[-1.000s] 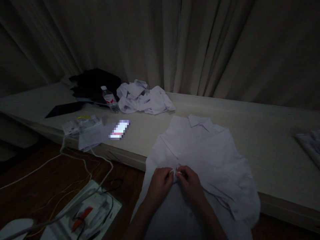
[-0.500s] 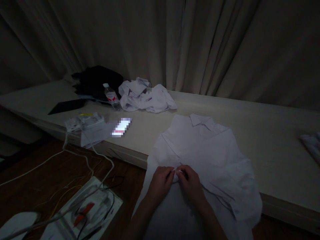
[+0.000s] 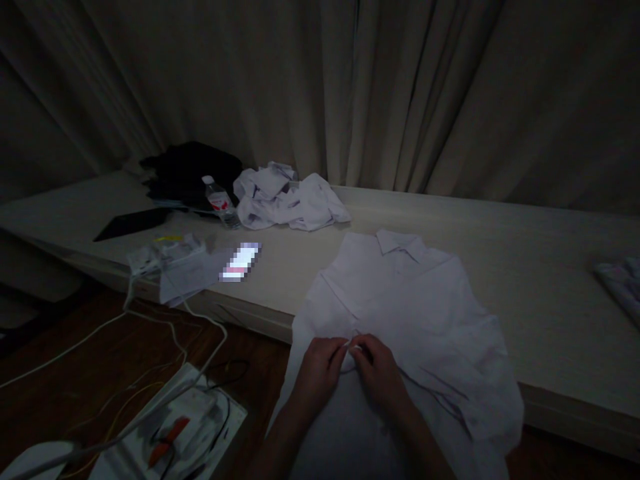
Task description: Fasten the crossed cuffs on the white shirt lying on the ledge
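A white collared shirt (image 3: pixel 430 300) lies spread over the ledge, its collar toward the curtain and its lower part hanging off the front edge toward me. At the middle of its front, my left hand (image 3: pixel 323 363) pinches the shirt's fabric between thumb and fingers. Close against it, my right hand (image 3: pixel 375 363) pinches the same bit of cloth from the other side. The fingertips of both hands nearly meet. Whether a button is between them is too dark and small to tell.
Behind lie a crumpled heap of white cloth (image 3: pixel 290 200), a plastic bottle (image 3: pixel 220 202) and a dark pile of clothes (image 3: pixel 193 175). A lit phone (image 3: pixel 241 261) and a power strip (image 3: pixel 167 253) sit at left. Cables run down to a white box (image 3: pixel 185 427). Folded fabric (image 3: pixel 620 283) lies far right.
My view has shifted slightly, so the background sits a little lower and farther left. Both hands keep pinching the shirt front, with the right fingers slightly closer to the left.
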`<state>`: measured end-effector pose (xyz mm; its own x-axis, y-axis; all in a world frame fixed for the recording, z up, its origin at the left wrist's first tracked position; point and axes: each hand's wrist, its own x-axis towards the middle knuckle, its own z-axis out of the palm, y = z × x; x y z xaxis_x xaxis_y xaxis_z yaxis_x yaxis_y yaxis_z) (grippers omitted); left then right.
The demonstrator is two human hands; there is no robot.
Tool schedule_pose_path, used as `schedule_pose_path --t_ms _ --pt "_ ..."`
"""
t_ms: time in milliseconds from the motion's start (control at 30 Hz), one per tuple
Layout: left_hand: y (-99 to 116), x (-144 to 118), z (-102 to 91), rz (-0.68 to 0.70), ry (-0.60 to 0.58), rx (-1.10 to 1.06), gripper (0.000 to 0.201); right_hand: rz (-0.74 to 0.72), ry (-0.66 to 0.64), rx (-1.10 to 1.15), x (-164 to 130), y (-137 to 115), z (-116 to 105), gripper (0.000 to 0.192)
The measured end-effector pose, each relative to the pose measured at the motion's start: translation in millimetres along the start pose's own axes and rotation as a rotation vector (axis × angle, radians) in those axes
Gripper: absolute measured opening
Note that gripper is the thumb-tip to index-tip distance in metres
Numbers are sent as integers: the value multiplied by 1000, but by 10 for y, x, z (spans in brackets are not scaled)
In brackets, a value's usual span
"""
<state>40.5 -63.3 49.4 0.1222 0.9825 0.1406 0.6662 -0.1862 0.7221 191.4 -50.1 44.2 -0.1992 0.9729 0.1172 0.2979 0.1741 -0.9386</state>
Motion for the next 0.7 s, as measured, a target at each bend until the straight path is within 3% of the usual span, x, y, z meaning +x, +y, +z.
schedule_pose_path --t_ms 200,300,500,700 --pt "-18 17 -6 -7 7 -12 25 27 41 19 2 15 28 4" --pt "-5 18 -11 -20 -2 -1 25 39 79 40 -4 42 59 18" --pt "22 -1 -12 2 17 32 26 -113 7 33 12 58 40 21" --pt "36 -4 -23 -10 -2 20 26 -59 20 -29 12 71 22 18"
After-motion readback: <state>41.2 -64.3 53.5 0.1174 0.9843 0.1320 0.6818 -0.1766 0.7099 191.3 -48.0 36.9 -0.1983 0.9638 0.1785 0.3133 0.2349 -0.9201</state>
